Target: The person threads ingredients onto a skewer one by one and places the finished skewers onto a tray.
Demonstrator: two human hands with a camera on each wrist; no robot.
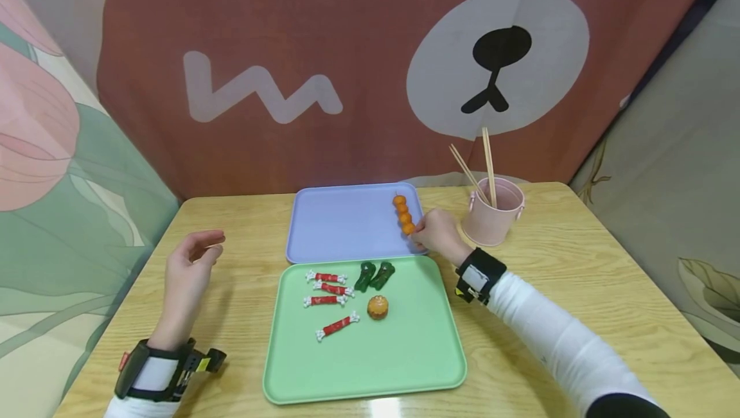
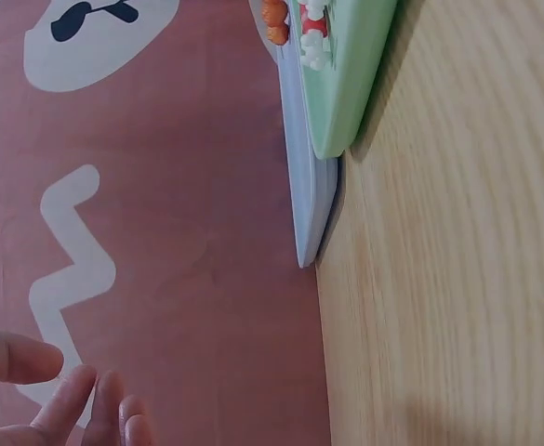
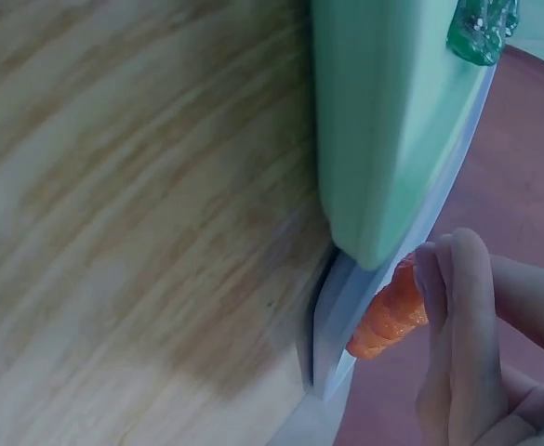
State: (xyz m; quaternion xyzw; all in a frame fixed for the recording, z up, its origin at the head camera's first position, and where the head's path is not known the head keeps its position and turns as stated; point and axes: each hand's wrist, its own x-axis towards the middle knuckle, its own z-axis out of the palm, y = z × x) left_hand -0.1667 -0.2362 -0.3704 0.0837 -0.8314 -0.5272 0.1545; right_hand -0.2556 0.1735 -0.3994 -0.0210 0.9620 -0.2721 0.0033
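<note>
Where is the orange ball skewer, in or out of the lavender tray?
In: the orange ball skewer is within the rim of the lavender tray, right-hand fingers at its near end.

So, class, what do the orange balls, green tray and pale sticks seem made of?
Orange balls: perhaps shiny plastic or resin, given small highlights.
Green tray: probably smooth plastic; even colour, moulded rim.
Pale sticks: likely bare wood or bamboo; plain tan, matt-looking.

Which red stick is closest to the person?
The red stick lowest on the green tray in the head view, slanting up rightward; the other three bunch together farther away.
</note>
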